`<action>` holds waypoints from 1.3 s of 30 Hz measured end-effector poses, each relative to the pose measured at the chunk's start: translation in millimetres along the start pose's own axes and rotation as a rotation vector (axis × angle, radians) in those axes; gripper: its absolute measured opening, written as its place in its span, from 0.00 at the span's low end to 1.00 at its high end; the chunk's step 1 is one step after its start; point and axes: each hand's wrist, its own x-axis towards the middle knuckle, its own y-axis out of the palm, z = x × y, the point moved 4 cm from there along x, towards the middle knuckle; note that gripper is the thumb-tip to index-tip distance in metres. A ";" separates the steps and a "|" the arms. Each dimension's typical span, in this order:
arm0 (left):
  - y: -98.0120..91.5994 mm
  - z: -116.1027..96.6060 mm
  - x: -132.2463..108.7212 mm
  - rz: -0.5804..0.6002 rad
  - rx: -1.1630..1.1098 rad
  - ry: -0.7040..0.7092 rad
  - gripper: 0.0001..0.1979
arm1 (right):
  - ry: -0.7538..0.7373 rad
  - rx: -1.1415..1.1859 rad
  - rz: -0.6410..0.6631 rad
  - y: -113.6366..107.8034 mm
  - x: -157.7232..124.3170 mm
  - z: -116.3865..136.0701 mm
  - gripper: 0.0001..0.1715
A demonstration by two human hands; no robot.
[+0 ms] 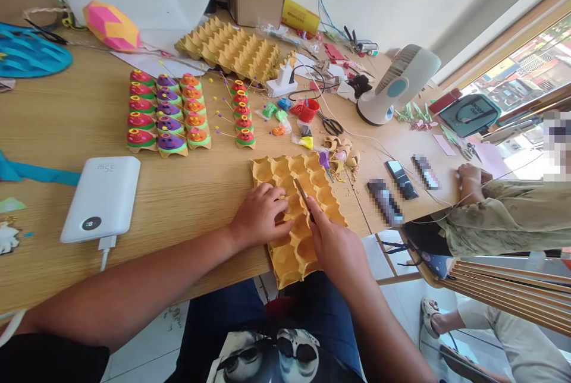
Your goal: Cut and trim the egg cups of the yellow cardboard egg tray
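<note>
A yellowish cardboard egg tray [281,261] lies at the table's front edge, its near end jutting out over my lap. My left hand [261,216] is on the tray's left side, fingers curled over its cups and gripping it. In my right hand [336,249] is a slim knife [301,191], its blade pointing away from me along a row of cups. Part of its handle is hidden by my fingers. Beyond the tray stand rows of painted egg-cup figures [171,144] in red, purple and orange, with a separate red row [245,138] to their right.
Cardboard scraps [343,154], black scissors [331,125] and a red cup [307,110] lie past the tray. Another egg tray [229,50] is at the back. A white power bank [102,198] is at left, a fan [392,85] at right. Another person's hands [471,181] rest at the right.
</note>
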 end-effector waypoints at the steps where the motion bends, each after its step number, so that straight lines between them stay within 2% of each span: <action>1: -0.2 0.1 0.0 -0.002 -0.006 -0.002 0.14 | 0.002 0.019 -0.010 -2.9 0.1 -0.6 0.35; 7: -1.4 -0.9 -0.9 -0.016 -0.028 -0.016 0.14 | 0.009 0.068 -0.057 -14.1 -5.3 0.0 0.35; 12: -1.4 -1.2 -1.1 -0.027 -0.029 -0.019 0.13 | 0.014 0.055 -0.107 -10.9 3.1 1.1 0.36; 17: -0.4 0.2 -0.7 -0.028 -0.031 -0.023 0.14 | 0.005 0.037 -0.096 -1.0 16.9 3.9 0.36; 39: -0.6 0.1 -0.2 -0.016 -0.040 -0.031 0.14 | 0.000 -0.037 -0.048 -0.9 19.9 8.4 0.37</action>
